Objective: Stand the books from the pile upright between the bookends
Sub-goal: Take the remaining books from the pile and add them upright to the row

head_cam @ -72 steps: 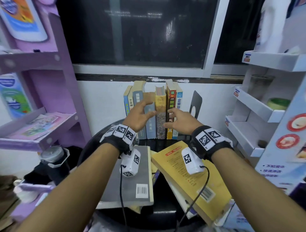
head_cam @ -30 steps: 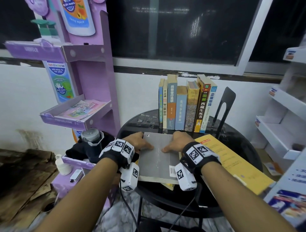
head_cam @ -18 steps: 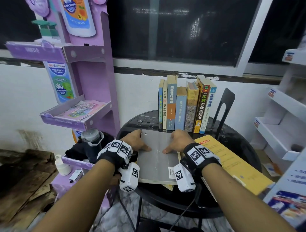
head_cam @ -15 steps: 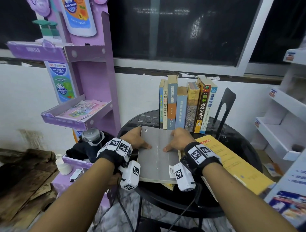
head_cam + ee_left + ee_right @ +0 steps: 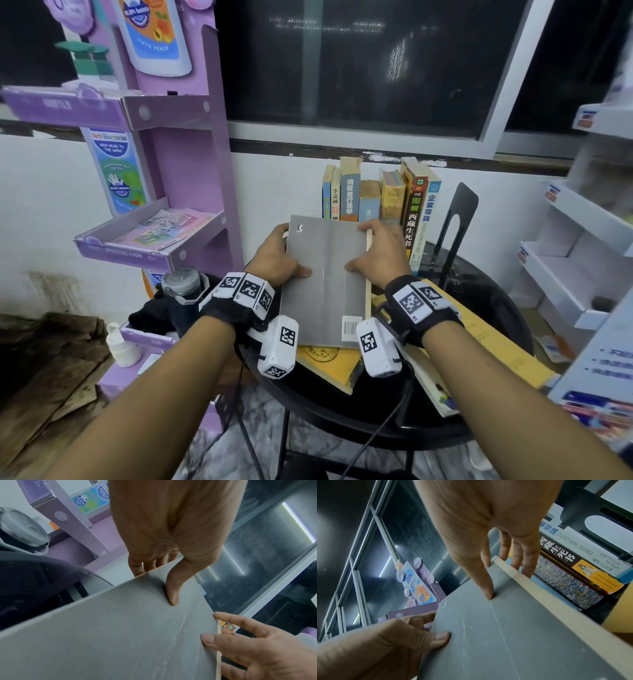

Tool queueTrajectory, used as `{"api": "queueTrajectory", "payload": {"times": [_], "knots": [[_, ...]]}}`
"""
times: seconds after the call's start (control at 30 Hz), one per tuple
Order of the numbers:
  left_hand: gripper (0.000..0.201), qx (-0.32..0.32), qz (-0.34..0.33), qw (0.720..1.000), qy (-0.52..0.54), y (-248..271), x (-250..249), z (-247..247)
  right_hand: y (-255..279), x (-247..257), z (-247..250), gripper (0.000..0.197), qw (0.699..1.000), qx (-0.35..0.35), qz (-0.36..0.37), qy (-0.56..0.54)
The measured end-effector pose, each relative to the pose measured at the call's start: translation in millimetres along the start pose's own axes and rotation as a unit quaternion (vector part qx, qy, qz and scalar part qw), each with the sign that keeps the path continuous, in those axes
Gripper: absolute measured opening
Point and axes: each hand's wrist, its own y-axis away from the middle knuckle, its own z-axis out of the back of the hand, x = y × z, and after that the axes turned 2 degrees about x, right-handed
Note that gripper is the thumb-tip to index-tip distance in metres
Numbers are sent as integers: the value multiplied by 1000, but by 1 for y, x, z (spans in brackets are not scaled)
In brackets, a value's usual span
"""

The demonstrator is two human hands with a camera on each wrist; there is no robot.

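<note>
I hold a thin grey book [image 5: 325,281] lifted off the pile, its far end tipped up in front of the standing row. My left hand [image 5: 279,255] grips its left edge, thumb on the cover [image 5: 173,596], fingers underneath. My right hand [image 5: 378,255] grips the right, page-side edge the same way, thumb on the cover [image 5: 486,586]. Several books [image 5: 380,202] stand upright at the back of the round black table [image 5: 479,284]. A black bookend [image 5: 457,219] stands to their right; the left one is hidden. A yellow book [image 5: 329,363] and a larger yellow book [image 5: 496,342] lie flat below.
A purple display rack [image 5: 164,192] with shelves stands close on the left, a grey-lidded bottle [image 5: 181,284] beside it. White shelving [image 5: 575,253] is close on the right. A dark window [image 5: 359,61] and a white wall are behind the books.
The grey book lay flat on the pile under both hands; now both hands have lifted it, far end up, toward the standing row. A yellow book beneath it has come into view.
</note>
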Motion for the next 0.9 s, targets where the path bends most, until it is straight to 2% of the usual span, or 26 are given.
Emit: {"api": "queueTrajectory", "payload": {"times": [0.17, 0.23, 0.43, 0.53, 0.67, 0.77, 0.83, 0.9], "knots": [[93, -31, -26, 998, 56, -1, -3, -9, -2, 1, 2, 108, 996, -58, 18, -60], [88, -37, -32, 995, 83, -1, -1, -12, 0, 0, 3, 105, 996, -55, 17, -63], [69, -36, -25, 978, 205, 2, -2, -15, -1, 4, 20, 77, 996, -26, 48, -75], [69, -34, -22, 973, 227, 0, -5, -14, -1, 8, 30, 71, 994, 22, 67, -85], [75, -17, -45, 973, 226, 1, -8, -10, 0, 15, 47, 54, 990, 78, 78, -92], [73, 21, -69, 972, 223, 4, -11, -7, -1, 24, 59, 39, 981, 167, 83, -50], [73, 40, -81, 972, 218, 5, -15, -5, -1, 31, 65, 37, 970, 225, 91, -19], [75, 50, -89, 972, 213, 5, -21, -5, 2, 36, 72, 35, 962, 255, 95, -3]]}}
